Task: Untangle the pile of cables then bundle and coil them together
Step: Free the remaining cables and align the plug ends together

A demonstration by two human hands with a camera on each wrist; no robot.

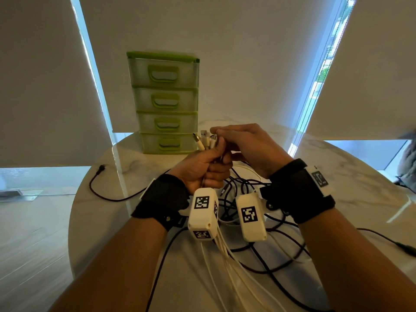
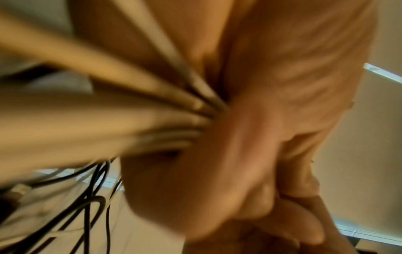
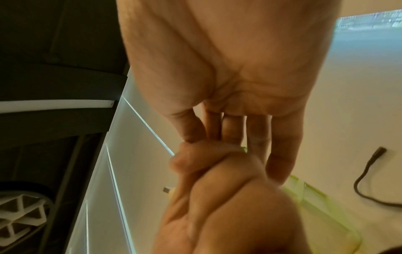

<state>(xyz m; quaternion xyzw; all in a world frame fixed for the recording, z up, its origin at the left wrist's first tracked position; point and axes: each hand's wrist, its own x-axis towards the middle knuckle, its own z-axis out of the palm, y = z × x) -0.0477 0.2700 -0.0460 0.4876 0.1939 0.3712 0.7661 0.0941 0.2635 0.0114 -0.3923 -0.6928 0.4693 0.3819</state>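
My left hand [image 1: 208, 164] is raised over the table in a fist around a bunch of cables, white ones [image 2: 113, 110] among them. Their plug ends [image 1: 204, 139] stick up out of the fist. The white strands [image 1: 227, 262] hang down from the fist toward me. My right hand [image 1: 243, 143] is beside the left with fingers straight, its fingertips [image 1: 217, 131] at the plug ends. In the right wrist view the straight fingers [image 3: 256, 137] lie against the left fist [image 3: 217, 171]. Black cables [image 1: 265, 246] lie tangled on the table under both wrists.
A green four-drawer plastic organiser [image 1: 165, 102] stands at the far side of the round white marble table [image 1: 351, 194]. One black cable end [image 1: 101, 170] trails to the left, another plug [image 1: 405, 247] lies at the right edge. Window blinds hang behind.
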